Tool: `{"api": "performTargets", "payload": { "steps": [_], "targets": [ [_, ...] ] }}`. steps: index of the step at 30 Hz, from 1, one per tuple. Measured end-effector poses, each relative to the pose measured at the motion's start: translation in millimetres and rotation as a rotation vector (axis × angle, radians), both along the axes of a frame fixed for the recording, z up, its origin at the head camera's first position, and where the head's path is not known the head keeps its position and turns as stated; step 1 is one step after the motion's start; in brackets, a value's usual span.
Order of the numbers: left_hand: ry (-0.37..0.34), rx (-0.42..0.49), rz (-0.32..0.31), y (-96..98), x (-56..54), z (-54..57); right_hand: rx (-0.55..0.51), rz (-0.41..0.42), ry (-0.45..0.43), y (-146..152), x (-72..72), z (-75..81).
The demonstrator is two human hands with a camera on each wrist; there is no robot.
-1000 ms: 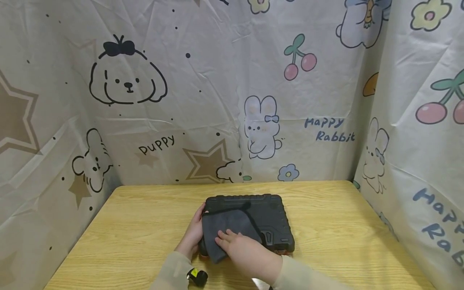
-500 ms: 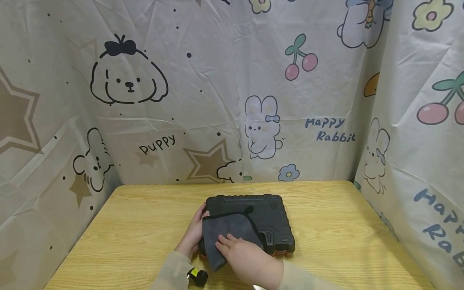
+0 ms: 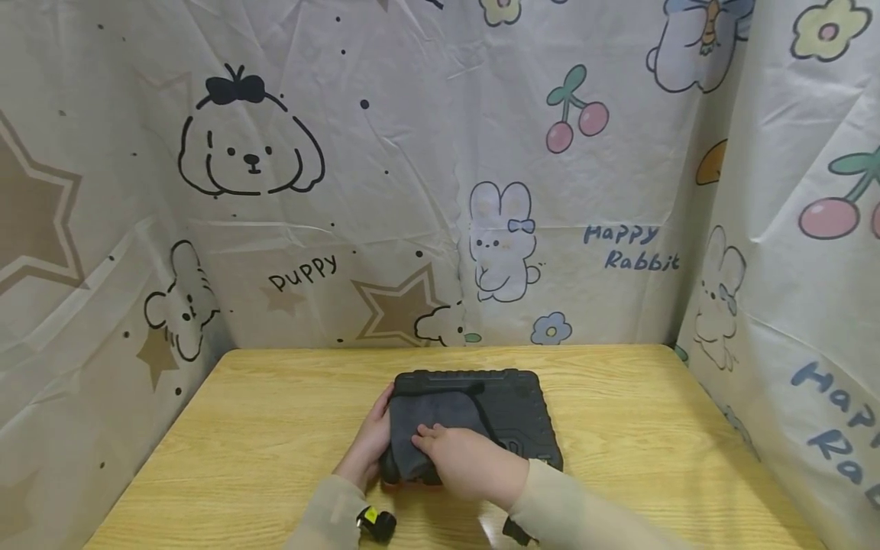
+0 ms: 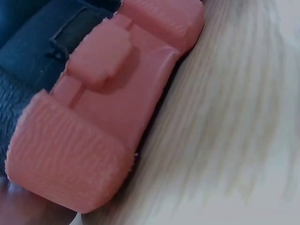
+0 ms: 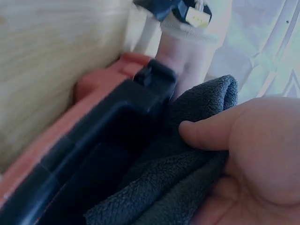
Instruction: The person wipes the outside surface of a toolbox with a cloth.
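A black plastic tool case (image 3: pixel 524 409) with a reddish-orange base (image 4: pixel 117 103) lies flat and closed on the table. At its left side my left hand (image 3: pixel 370 443) grips the edge; only a blurred bit of that hand shows in the left wrist view. A dark grey towelling cloth (image 3: pixel 440 409) with a black border covers the left part of the lid. My right hand (image 3: pixel 474 464) holds the cloth against the lid. In the right wrist view its thumb (image 5: pixel 206 133) pinches the bunched cloth, whose lower edge hangs near the case's front; the other fingers are partly hidden.
The wooden table (image 3: pixel 275 412) extends on both sides of the case. A printed cloth backdrop (image 3: pixel 399 153) encloses the back and both sides. A small black camera (image 3: pixel 376 524) sits at the left wrist.
The right hand slid the cloth slightly toward me, then pushed it away across the lid, so less hangs over the front. The left hand stays on the case's side.
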State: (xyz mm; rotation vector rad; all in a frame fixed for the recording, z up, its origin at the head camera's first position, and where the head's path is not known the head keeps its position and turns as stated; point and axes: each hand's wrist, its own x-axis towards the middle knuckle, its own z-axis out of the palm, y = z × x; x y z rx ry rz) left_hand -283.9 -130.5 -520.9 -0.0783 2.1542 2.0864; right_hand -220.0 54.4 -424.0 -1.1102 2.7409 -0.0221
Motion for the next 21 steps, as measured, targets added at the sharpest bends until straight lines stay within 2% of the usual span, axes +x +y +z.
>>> {"api": "performTargets", "payload": {
  "steps": [10, 21],
  "targets": [
    [-0.007, -0.014, -0.019, -0.7, 0.8, -1.3, -0.04, -0.059, -0.014, -5, -31.5, -1.4],
    [-0.023, -0.009, -0.031, -1.3, 0.9, 1.1, -0.042, -0.116, 0.0, -13, -54.3, 3.5]
  ]
}}
